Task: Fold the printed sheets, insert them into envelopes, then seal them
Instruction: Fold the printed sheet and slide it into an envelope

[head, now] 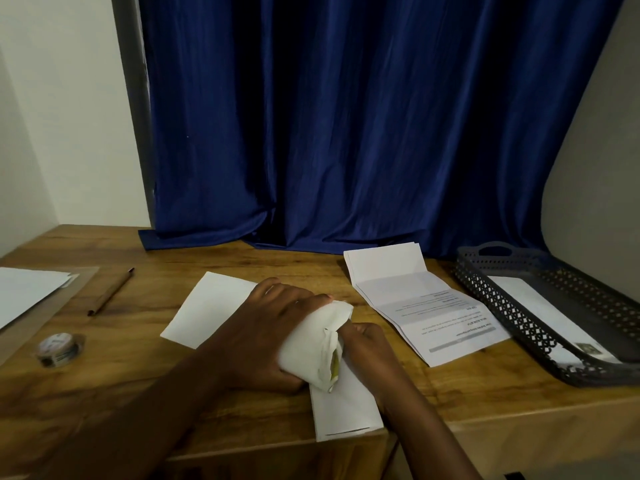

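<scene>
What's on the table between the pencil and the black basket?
Head view: both hands working a white envelope, then a creased printed sheet.

Home desk corner, wooden desk (145, 344), blue curtain (346, 133), paper tray (540, 306), pencil (110, 292), tape roll (59, 348)

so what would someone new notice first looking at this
Probably the big blue curtain filling the back, draped onto the wooden desk. Next, both hands at the front centre: the left hand grips a white envelope while the right hand works at its open end. To the right lie creased printed sheets and a dark tray.
</scene>
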`<move>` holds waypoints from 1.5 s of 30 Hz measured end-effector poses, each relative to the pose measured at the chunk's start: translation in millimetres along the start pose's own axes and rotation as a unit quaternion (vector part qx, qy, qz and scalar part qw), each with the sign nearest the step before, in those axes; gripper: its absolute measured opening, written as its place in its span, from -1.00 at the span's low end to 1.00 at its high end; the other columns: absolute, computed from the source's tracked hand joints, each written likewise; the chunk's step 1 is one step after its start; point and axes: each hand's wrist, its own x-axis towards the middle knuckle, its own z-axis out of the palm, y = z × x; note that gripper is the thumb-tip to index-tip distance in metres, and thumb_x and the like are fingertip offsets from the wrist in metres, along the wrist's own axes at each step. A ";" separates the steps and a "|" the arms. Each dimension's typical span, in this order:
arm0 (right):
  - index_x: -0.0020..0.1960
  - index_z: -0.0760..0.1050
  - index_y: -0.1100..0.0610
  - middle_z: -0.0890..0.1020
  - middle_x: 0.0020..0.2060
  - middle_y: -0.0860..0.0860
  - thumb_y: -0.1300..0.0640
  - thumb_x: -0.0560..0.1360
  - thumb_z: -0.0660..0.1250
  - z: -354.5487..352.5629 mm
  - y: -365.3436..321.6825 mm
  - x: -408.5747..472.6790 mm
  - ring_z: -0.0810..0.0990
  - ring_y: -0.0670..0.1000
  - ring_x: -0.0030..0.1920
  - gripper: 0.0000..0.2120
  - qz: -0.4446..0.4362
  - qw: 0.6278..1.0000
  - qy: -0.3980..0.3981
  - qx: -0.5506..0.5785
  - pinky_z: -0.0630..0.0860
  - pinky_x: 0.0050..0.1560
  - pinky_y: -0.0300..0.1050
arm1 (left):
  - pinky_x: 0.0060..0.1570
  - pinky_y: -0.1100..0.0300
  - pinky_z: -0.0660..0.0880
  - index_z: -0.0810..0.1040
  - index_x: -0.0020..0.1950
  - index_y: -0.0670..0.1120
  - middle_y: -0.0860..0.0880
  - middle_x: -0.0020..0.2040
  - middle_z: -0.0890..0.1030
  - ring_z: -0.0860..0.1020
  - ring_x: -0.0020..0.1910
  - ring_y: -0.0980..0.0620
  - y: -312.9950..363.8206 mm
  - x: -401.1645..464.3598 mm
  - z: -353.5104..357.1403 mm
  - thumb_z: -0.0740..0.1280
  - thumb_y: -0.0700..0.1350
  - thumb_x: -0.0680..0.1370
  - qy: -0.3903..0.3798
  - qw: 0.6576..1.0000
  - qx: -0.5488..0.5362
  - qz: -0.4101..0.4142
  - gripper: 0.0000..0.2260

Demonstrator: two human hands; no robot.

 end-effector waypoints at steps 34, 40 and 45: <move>0.10 0.65 -0.02 0.75 -0.03 -0.14 -0.03 0.62 0.33 -86.8 -19.2 -39.5 0.73 -0.08 -0.05 -0.84 -0.069 0.956 -0.178 -0.224 0.64 0.05 -0.09 | 0.44 0.05 0.05 0.21 0.59 0.16 0.09 0.51 0.37 0.33 0.45 0.08 -12.3 2.0 4.0 0.45 0.45 0.28 0.018 0.998 0.038 -0.040 -0.04; -0.04 0.63 -0.14 0.73 -0.13 -0.15 -0.13 0.59 0.32 -84.3 -35.5 -25.3 0.70 -0.14 -0.13 -0.86 -0.059 0.923 -0.240 -0.296 0.57 -0.06 -0.16 | 0.45 -0.04 0.14 0.24 0.57 0.16 0.07 0.49 0.40 0.37 0.43 0.04 -10.8 2.0 4.1 0.46 0.45 0.29 0.025 0.999 0.039 -0.028 -0.06; -0.08 0.53 -0.09 0.66 -0.18 -0.15 -0.19 0.36 0.54 -56.3 -48.9 -5.4 0.63 -0.13 -0.15 -0.71 -0.124 0.922 -0.121 -0.347 0.57 -0.11 -0.11 | 0.49 -0.05 0.16 0.22 0.58 0.16 0.10 0.51 0.37 0.32 0.46 0.08 -9.8 2.2 4.6 0.43 0.47 0.30 0.014 0.999 0.039 -0.028 -0.06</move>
